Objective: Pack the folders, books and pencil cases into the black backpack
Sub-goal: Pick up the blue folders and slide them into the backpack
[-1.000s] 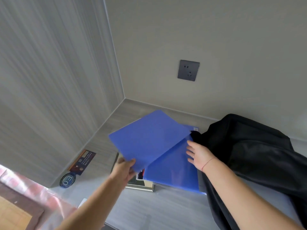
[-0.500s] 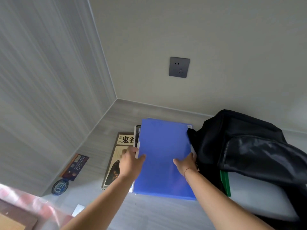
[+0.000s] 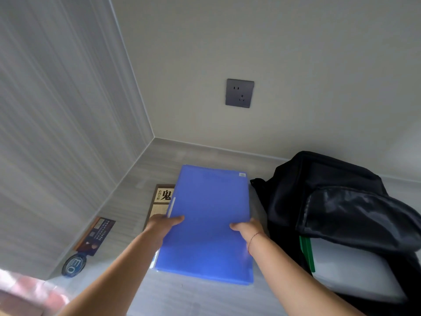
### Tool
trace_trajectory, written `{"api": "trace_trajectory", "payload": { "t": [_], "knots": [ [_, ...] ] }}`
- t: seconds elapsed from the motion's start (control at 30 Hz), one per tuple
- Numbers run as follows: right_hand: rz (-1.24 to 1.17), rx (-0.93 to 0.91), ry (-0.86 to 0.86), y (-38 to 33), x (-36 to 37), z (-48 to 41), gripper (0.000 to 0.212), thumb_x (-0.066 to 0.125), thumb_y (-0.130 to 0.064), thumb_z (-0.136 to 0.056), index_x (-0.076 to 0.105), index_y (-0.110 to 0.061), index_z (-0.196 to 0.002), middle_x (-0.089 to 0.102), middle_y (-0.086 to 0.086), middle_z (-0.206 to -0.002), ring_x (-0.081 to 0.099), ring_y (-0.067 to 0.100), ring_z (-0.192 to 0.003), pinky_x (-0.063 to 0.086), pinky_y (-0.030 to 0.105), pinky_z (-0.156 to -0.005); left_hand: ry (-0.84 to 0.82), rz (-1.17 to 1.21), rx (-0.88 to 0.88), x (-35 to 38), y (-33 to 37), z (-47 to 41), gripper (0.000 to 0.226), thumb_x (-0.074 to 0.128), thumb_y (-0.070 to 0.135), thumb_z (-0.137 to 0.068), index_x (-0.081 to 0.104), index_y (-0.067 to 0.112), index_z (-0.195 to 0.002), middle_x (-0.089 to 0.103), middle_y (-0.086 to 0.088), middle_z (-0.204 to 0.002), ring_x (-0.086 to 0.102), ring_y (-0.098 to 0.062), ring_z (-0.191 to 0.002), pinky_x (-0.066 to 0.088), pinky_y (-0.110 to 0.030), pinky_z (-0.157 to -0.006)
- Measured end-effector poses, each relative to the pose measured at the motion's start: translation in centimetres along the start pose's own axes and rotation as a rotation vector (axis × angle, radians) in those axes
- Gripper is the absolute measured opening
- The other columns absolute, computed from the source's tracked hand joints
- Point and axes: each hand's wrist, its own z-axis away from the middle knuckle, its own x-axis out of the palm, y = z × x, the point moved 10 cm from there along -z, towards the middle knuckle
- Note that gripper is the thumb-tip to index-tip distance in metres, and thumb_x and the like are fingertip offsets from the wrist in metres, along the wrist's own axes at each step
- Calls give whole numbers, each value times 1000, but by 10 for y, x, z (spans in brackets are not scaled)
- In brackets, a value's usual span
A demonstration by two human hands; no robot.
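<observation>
A closed blue folder (image 3: 208, 222) lies flat over a stack on the grey desk. My left hand (image 3: 163, 224) grips its left edge and my right hand (image 3: 247, 228) grips its right edge, thumbs on the cover. Under the folder's left side a brown book (image 3: 160, 200) with black characters shows partly. The black backpack (image 3: 330, 201) lies open to the right, its flap lifted; inside I see a green edge (image 3: 307, 252) and a white surface (image 3: 355, 270).
A dark bookmark card (image 3: 96, 233) and a round blue badge (image 3: 73, 265) lie by the left wall. A grey wall socket (image 3: 239, 93) sits above the desk. Walls close off the back and left; a reddish patterned surface (image 3: 27, 290) is at lower left.
The folder's raised cover has closed flat. My left hand moved from the lifted cover to the left edge, my right hand to the right edge. The brown book is now uncovered on the left.
</observation>
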Motion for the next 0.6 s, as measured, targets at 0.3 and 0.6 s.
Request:
{"api": "trace_trajectory", "payload": {
  "t": [0.3, 0.6],
  "knots": [
    [-75, -286, -442, -92, 43, 32, 50, 65, 15, -72, 59, -2, -118, 67, 13, -106, 67, 23, -87, 56, 32, -75, -123, 188, 377, -30, 66, 29, 46, 77, 2, -70, 57, -3, -112, 66, -26, -109, 67, -32, -86, 56, -45, -81],
    [56, -442, -401, -129, 31, 42, 33, 69, 9, -75, 66, -16, -97, 69, 6, -105, 67, 20, -91, 53, 32, -85, -203, 254, 513, -26, 91, 47, 67, 84, 19, -54, 59, 6, -115, 69, -14, -113, 66, -31, -103, 52, -44, -90]
  ]
}}
